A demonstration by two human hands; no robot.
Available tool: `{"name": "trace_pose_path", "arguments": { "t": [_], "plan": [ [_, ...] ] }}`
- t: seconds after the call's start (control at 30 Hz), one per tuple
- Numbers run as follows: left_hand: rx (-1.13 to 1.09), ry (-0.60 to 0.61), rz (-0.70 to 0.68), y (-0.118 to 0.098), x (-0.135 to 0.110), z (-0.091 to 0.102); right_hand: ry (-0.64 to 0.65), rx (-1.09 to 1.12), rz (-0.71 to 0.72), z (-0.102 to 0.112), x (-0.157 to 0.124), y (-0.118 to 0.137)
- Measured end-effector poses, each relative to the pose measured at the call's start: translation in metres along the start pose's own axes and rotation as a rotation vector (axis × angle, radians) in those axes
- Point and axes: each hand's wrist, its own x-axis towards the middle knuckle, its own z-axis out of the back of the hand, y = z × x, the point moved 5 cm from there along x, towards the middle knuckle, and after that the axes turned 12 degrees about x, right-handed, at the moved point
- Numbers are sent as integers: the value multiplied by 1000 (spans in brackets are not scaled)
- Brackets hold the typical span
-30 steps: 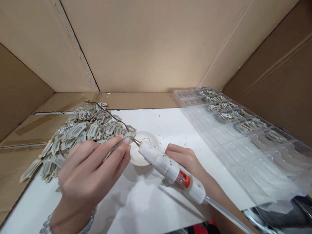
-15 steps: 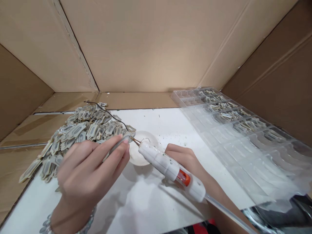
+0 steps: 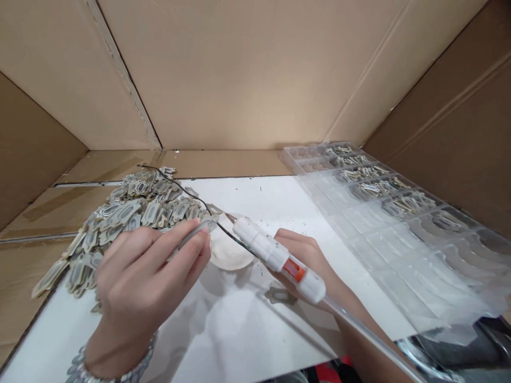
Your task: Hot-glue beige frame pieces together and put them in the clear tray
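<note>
My left hand (image 3: pixel 147 276) is closed, with thumb and fingertips pinching a thin grey, frame-shaped plate (image 3: pixel 203 226) at the edge of the pile. My right hand (image 3: pixel 299 250) is curled around a white pen-shaped tool (image 3: pixel 261 244) with an orange-red window and a clear tube (image 3: pixel 371 340); part of its grip is hidden behind the tool. The tool's metal tip (image 3: pixel 230 217) points at the held plate from the right, slightly apart from it. A dark thin wire (image 3: pixel 183 190) runs from the pile past the plate to under the tool. Below them sits a round white dish (image 3: pixel 231 255).
A heap of similar grey plates (image 3: pixel 128 207) covers the left of the white board (image 3: pixel 239 330). One loose plate (image 3: pixel 281 295) lies below my right hand. A clear compartment tray (image 3: pixel 383 234) stands at the right, with plates in its far sections. Cardboard walls (image 3: pixel 223 74) enclose the space.
The white tool has moved slightly up and right, its tip drawing away from the plate. More of the dark wire and the loose plate now show. My left hand has barely moved.
</note>
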Motion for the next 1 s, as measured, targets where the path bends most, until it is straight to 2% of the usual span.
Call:
{"name": "trace_pose_path", "arguments": {
  "t": [0.1, 0.17, 0.27, 0.37, 0.47, 0.6, 0.87, 0.93, 1.0],
  "plan": [
    [-188, -10, 124, 2, -1, -4, -173, -48, -17, 10, 2, -1],
    [-381, 37, 259, 1, -5, -10, -240, 25, -82, 15, 1, -1],
    [-644, 153, 456, -9, -15, -20, -166, 282, -246, 13, -2, -5],
    [-840, 254, 590, -24, -20, -26, -89, 506, -268, 8, -4, -6],
    [-949, 267, 659, -36, -18, -27, -15, 599, -265, 1, -4, -9],
    [-1009, 274, 681, -46, -14, -28, 62, 654, -292, -4, -4, -13],
    [-1054, 262, 816, -50, -16, -26, 30, 695, -281, -5, -4, -14],
    [-1128, 270, 956, -48, -19, -25, 2, 722, -255, -3, -3, -12],
    [-1301, 306, 1180, -49, -26, -25, -52, 750, -184, 3, -1, -10]
  ]
}}
